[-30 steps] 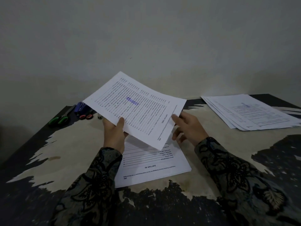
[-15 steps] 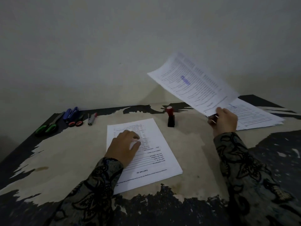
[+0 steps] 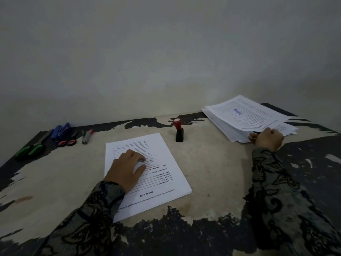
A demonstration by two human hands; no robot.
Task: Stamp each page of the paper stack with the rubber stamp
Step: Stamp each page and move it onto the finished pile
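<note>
1. Pressing down on the unstamped paper stack (image 3: pixel 147 174) goes the left hand (image 3: pixel 127 169), fingers spread loosely across the top page, pinning it to the worn table (image 3: pixel 212 172).
2. Out at the far right, the right hand (image 3: pixel 265 138) is curled at the near edge of the stamped pile (image 3: pixel 245 117); it seems to pinch the top sheet, though I cannot tell for sure.
3. Risk here, I'd say: if that hand pulls away carelessly, the loosely squared pile could fan out or slide off the table's edge.
4. Another one: a hurried reach could knock the rubber stamp (image 3: pixel 179 131) over.
5. That stamp stands upright and unheld, beyond the near stack, between the two hands and well apart from both. Nobody has it yet!
</note>
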